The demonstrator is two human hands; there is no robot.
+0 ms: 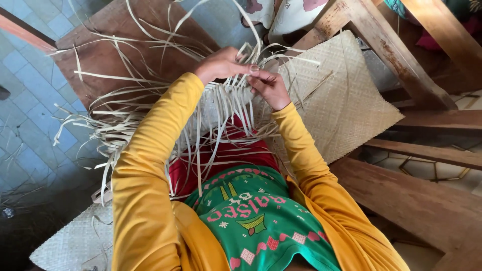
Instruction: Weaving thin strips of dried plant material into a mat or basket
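Both hands raised side by side at the middle: left hand (221, 64) just left of right hand (270, 86), fingertips touching amid loose pale flat reed strips (150, 120). Strips fanned left over a brown wooden board (125, 50). Finished pale woven reed mat (341, 100) right of the hands. Rough wooden beams (391, 55) beyond, farther right. Tiled floor (25, 100) far left.

Soft, even daylight fills the frame, bright on the woven mat (346, 95) at the upper right and dimmer toward the lower left corner, where the floor (25, 100) falls into shadow. No glare shows. Focus is sharp at centre, and straight lines bow slightly at the edges.
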